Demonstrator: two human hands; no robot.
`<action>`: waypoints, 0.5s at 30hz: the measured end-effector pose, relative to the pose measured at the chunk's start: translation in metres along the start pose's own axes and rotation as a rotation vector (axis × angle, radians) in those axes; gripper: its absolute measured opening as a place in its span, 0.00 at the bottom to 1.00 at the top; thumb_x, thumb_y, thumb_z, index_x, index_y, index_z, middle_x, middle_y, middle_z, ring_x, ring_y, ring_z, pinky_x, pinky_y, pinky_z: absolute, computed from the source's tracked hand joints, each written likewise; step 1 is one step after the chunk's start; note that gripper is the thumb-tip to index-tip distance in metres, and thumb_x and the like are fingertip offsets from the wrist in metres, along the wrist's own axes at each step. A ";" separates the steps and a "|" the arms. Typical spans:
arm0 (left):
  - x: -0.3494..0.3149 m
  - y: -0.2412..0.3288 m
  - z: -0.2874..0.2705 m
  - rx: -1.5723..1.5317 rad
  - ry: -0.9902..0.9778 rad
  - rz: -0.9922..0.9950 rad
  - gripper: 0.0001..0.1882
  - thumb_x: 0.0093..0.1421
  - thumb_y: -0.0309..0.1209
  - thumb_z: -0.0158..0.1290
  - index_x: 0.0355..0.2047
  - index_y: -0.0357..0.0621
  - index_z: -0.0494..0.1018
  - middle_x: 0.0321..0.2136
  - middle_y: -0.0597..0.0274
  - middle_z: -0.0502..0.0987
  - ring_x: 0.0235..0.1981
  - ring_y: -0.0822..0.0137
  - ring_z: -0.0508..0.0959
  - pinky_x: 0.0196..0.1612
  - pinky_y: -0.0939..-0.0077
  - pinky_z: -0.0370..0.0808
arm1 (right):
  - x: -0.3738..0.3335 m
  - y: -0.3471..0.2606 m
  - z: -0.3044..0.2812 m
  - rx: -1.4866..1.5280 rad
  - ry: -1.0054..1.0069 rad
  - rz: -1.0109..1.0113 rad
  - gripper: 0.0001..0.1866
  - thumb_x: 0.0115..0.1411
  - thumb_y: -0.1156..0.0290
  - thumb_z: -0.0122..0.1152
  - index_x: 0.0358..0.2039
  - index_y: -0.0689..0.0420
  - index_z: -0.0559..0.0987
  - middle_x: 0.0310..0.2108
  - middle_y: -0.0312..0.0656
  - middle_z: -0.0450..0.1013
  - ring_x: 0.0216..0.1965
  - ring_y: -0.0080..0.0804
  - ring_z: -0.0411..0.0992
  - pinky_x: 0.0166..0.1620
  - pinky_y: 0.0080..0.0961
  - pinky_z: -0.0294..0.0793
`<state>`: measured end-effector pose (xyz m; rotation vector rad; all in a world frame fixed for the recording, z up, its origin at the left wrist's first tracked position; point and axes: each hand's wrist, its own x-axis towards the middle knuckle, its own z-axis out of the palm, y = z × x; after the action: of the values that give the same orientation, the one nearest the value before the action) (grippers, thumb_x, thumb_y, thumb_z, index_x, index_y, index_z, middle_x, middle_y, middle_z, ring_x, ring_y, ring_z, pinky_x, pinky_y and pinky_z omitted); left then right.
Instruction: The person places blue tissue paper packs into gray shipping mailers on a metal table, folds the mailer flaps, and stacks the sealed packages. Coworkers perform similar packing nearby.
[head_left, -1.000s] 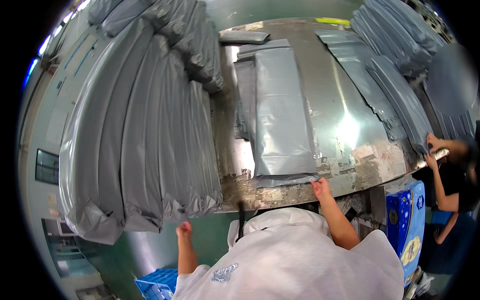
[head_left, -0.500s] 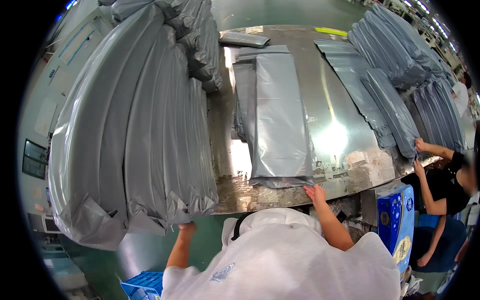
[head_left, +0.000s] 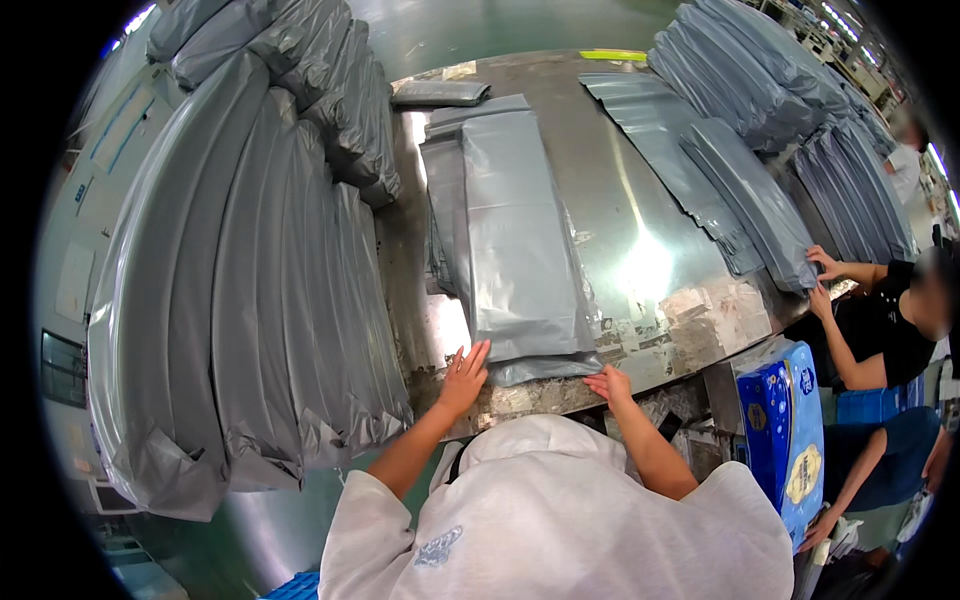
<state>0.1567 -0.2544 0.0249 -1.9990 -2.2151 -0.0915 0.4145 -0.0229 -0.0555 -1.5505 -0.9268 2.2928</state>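
From my remote seat I have the grey plastic bundle (head_left: 520, 230) lying lengthwise on the metal bench (head_left: 590, 170), its near end just short of the front edge. My left hand (head_left: 465, 378) is wide, fingers spread at the near left corner; my right hand (head_left: 610, 384) has its fingers drawn narrow at the near right corner, though I cannot tell whether they truly pinch the film. I judge it to be many thin folded layers: soft, floppy, fairly slick, with more weight than one sheet would suggest. It should not break, but the layers could slide over one another or crease. I would take both near corners, thumbs above and fingers beneath the whole thickness, since gripping only the loose top layer would probably shear it.
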 end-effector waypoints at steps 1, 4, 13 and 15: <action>0.000 -0.002 0.002 -0.014 -0.022 0.040 0.04 0.47 0.29 0.46 0.21 0.43 0.67 0.58 0.54 0.53 0.59 0.60 0.52 0.59 0.61 0.49 | -0.002 -0.002 -0.003 -0.049 -0.005 0.001 0.13 0.55 0.70 0.43 0.37 0.66 0.67 0.33 0.50 0.72 0.31 0.39 0.74 0.27 0.25 0.74; 0.006 -0.003 0.005 -0.094 -0.034 0.044 0.05 0.46 0.29 0.47 0.16 0.42 0.67 0.57 0.51 0.53 0.59 0.57 0.52 0.59 0.62 0.50 | -0.006 -0.009 -0.010 -0.593 0.081 -0.301 0.17 0.50 0.72 0.47 0.42 0.61 0.66 0.40 0.50 0.69 0.38 0.40 0.71 0.38 0.33 0.72; 0.011 -0.007 -0.002 -0.117 -0.157 0.077 0.05 0.46 0.30 0.47 0.19 0.42 0.67 0.58 0.47 0.48 0.60 0.53 0.49 0.59 0.60 0.49 | -0.034 -0.117 0.036 -1.962 -0.462 -1.768 0.28 0.48 0.75 0.47 0.52 0.44 0.62 0.61 0.37 0.44 0.62 0.31 0.42 0.62 0.32 0.39; 0.016 -0.007 -0.004 -0.128 -0.190 0.087 0.05 0.46 0.30 0.47 0.20 0.42 0.67 0.58 0.47 0.48 0.60 0.53 0.48 0.59 0.59 0.48 | -0.012 -0.120 0.035 -1.981 -0.735 -1.783 0.28 0.49 0.73 0.46 0.53 0.45 0.61 0.62 0.36 0.44 0.62 0.30 0.41 0.63 0.32 0.37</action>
<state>0.1481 -0.2402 0.0316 -2.2560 -2.2819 -0.0348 0.3695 0.0514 0.0357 0.6858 -2.9399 -0.0250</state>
